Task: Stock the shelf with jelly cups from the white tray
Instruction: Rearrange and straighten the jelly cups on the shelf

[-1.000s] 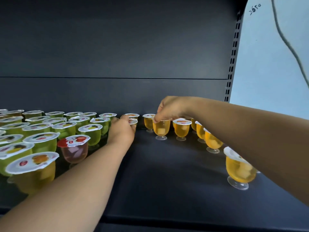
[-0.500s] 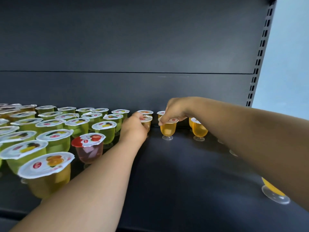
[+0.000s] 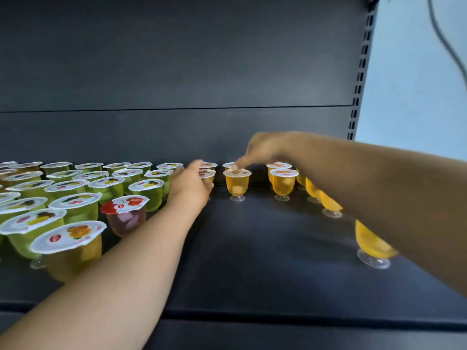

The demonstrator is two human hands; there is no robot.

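Two bare hands reach among footed jelly cups at the back of a dark metal shelf.

Green cups with foil lids crowd the left; a red cup stands nearest the left forearm. The right hand touches an orange cup on its lid with one extended fingertip; the left hand curls round a half-hidden cup.

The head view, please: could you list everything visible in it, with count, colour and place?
green jelly cups: many, green, crowding shelf's left
red jelly cup: one, front of the green group
orange jelly cups: about ten, back centre and along right
shelf: one, dark grey, bare middle
upright: one, slotted, right
cable: one, dark, on pale wall
left hand: at a back-row cup
right hand: fingertips on orange cup
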